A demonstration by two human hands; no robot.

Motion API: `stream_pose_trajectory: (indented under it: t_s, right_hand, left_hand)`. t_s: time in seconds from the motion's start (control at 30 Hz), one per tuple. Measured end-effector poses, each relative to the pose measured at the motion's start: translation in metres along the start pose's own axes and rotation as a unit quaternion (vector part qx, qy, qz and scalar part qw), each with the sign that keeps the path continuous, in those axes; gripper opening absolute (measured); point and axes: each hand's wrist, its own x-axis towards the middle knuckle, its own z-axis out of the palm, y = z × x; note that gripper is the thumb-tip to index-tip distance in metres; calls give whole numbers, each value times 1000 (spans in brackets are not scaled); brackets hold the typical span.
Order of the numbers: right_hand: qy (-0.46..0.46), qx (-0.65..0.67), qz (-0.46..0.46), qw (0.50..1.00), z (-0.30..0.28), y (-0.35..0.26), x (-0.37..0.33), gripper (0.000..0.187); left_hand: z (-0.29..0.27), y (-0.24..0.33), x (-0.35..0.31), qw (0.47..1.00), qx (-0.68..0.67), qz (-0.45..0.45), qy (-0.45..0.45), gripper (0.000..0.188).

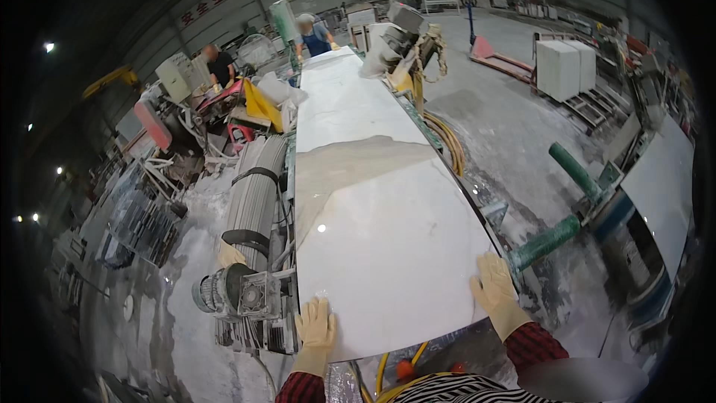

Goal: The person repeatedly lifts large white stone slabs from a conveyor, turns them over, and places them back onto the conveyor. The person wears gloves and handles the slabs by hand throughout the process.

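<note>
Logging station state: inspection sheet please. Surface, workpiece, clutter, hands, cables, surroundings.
Surface: floor, whitish, patches look wet.
Workpiece: long white slab, greyish area across it.
Clutter: yellow glove-like item beside the motor.
Hands: gloved left hand and right hand, open, at the slab's near end.
Cables: yellow hose below that end; looped hoses right of slab.
Surroundings: one co-worker at the far end, another farther left.

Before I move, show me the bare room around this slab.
The slab is bare between the left hand and right hand. Floor also looks open between the yellowish hoses and the red pallet jack. The slab's left side is crowded by a motor and a grey pleated cover.
</note>
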Motion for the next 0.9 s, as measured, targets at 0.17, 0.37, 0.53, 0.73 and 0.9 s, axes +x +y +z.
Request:
stream_pose_trajectory:
  t_s: [0.17,0.37,0.53,0.73,0.9]
  right_hand:
    - [-3,10,-51,999,16,18,16,65]
    - [-66,-18,-19,997,36,23,46,66]
    - [-82,-83,48,992,80,19,63,66]
    - [-76,-98,55,991,78,16,67,68]
    - [-84,-44,-29,995,76,8,76,69]
  left_hand:
    - [-1,6,42,999,1,13,44,53]
    - [10,3,80,999,-15,7,49,59]
    - [37,15,115,995,10,-61,73,63]
    - [19,25,139,994,-72,-83,17,66]
    - [27,19,133,997,-56,-52,19,65]
